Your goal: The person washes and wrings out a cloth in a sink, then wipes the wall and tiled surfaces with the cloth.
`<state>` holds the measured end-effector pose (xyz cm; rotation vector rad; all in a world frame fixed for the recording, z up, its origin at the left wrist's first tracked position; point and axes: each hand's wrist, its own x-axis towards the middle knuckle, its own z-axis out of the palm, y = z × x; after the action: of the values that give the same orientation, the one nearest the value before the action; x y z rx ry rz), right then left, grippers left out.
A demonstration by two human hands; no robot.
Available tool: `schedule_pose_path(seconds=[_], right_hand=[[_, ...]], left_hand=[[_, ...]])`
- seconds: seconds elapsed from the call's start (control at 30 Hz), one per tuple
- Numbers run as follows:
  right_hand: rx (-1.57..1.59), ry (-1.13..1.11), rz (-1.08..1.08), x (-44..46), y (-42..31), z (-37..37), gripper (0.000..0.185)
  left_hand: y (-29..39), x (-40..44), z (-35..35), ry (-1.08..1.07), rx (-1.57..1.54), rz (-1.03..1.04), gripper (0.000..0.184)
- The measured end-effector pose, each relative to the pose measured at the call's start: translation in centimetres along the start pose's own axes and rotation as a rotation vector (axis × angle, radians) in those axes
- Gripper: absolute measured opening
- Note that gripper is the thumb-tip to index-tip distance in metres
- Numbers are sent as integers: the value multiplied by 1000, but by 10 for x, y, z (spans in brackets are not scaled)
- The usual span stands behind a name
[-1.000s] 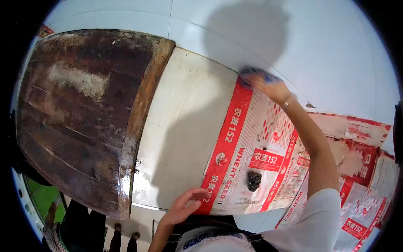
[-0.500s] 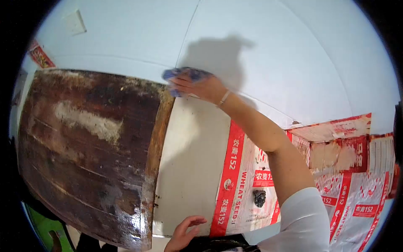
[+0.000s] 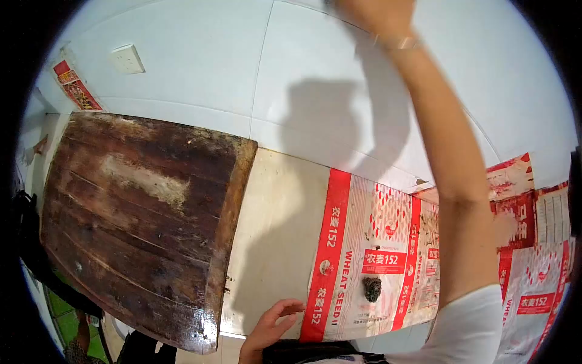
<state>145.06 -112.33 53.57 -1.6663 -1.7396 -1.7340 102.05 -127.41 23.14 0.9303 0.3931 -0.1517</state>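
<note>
My right hand (image 3: 377,17) is up against the white tiled wall (image 3: 315,60) at the top edge of the view. Its fingers are mostly cut off; only a dark scrap of the cloth (image 3: 330,3) shows beside them. My left hand (image 3: 276,324) is low in the middle, fingers loosely curved and apart, holding nothing. It is nearest the bare cream countertop (image 3: 273,212) and the edge of a red and white wheat seed sack (image 3: 324,267) laid flat. A dark, crumpled scouring-pad-like lump (image 3: 372,289) rests on the sack.
A worn, wet-looking dark wooden board (image 3: 139,224) covers the left of the counter. A wall socket (image 3: 127,59) and a red printed strip (image 3: 77,88) are on the wall. More sack sheeting (image 3: 533,297) lies at right. Part of another person's arm (image 3: 83,330) shows at lower left.
My right hand has moved up and right along the wall, away from the board's corner, taking the cloth almost out of view. My left hand has barely shifted. The view has tilted slightly.
</note>
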Motion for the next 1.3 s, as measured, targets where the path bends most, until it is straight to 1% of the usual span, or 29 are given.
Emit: schedule_pose_path(seconds=[0.03, 0.1, 0.13, 0.17, 0.23, 0.27, 0.33, 0.4, 0.43, 0.47, 0.5, 0.53, 0.57, 0.63, 0.67, 0.7, 0.73, 0.83, 0.87, 0.9, 0.93, 1.0, 1.07, 1.13, 1.17, 1.2, 1.23, 1.27, 1.3], right_hand=[[245, -43, -53, -30, -16, 4, 53], [-5, -221, -390, -113, -41, 14, 41], [569, -311, -110, -154, -45, 8, 38], [197, -721, -210, -202, -50, -14, 37], [298, -890, -157, -276, -18, -49, 45], [285, -1017, -154, -288, -8, -71, 48], [167, -1436, -75, -237, 15, -109, 54], [-54, -1325, -39, -179, 40, -119, 64], [-160, -987, -54, -161, 62, -110, 62], [-40, -759, -39, -116, 80, -104, 58], [-190, -452, 32, -75, 90, -92, 52], [-146, -117, 22, -24, 92, -80, 50], [-264, 47, -30, 23, 94, -73, 50], [-360, 122, 161, 85, 63, -51, 61], [-327, 138, 192, 102, 49, -38, 65], [-272, 188, 152, 108, 33, -25, 68], [-188, 101, 165, 108, 11, -13, 65], [295, -227, -4, 41, -64, 46, 49], [407, -269, -107, 5, -93, 65, 47], [682, -560, -22, -28, -112, 69, 44], [901, -835, 139, -59, -132, 71, 41], [414, -1092, -69, -87, -129, 64, 39], [507, -450, -523, -118, -107, 68, 32], [560, -1099, 35, -27, -85, 7, 38], [210, -875, -97, 4, -78, -3, 51], [255, -702, -83, 30, -65, -12, 59], [240, -396, -171, 47, -43, 7, 60], [42, -233, -285, 69, -38, 9, 61], [-28, -272, -316, 78, -39, 4, 65]], left_hand=[[-3, -1, 0, 1, 3, 9, 33], [-6, 0, -1, -38, 5, 35, 34], [-5, -1, -3, -41, 6, 50, 34], [-2, -3, -6, -40, 67, 40, 34], [1, -8, -12, -39, 126, 46, 34], [3, -12, -17, -16, 103, 43, 34], [3, -19, -29, 12, 90, 65, 34], [-2, -18, -45, 53, -45, 12, 35], [3, -15, -48, 53, -40, 37, 35], [7, -13, -51, 71, -7, 42, 33], [12, -11, -55, 87, 26, 38, 32], [17, -8, -57, 104, 36, 48, 30], [24, -5, -58, 105, 44, 54, 30], [37, 2, -57, 126, 117, 95, 29], [43, 5, -57, 133, 116, 98, 29], [47, 8, -57, 120, 104, 114, 31], [50, 9, -56, 105, 90, 127, 32], [54, 13, -56, 99, 97, 121, 31], [53, 11, -58, 102, 91, 124, 31], [53, 10, -60, 100, 119, 150, 31], [52, 9, -62, 96, 145, 179, 30], [41, 3, -72, 114, 144, 189, 29], [35, -8, -85, 140, 145, 188, 29], [30, -20, -94, 179, 125, 186, 27], [29, -23, -97, 182, 113, 191, 27], [27, -26, -101, 203, 24, 161, 28], [25, -28, -103, 221, -64, 129, 29], [27, -27, -107, 223, 19, 176, 28], [31, -24, -104, 217, 14, 175, 28]])
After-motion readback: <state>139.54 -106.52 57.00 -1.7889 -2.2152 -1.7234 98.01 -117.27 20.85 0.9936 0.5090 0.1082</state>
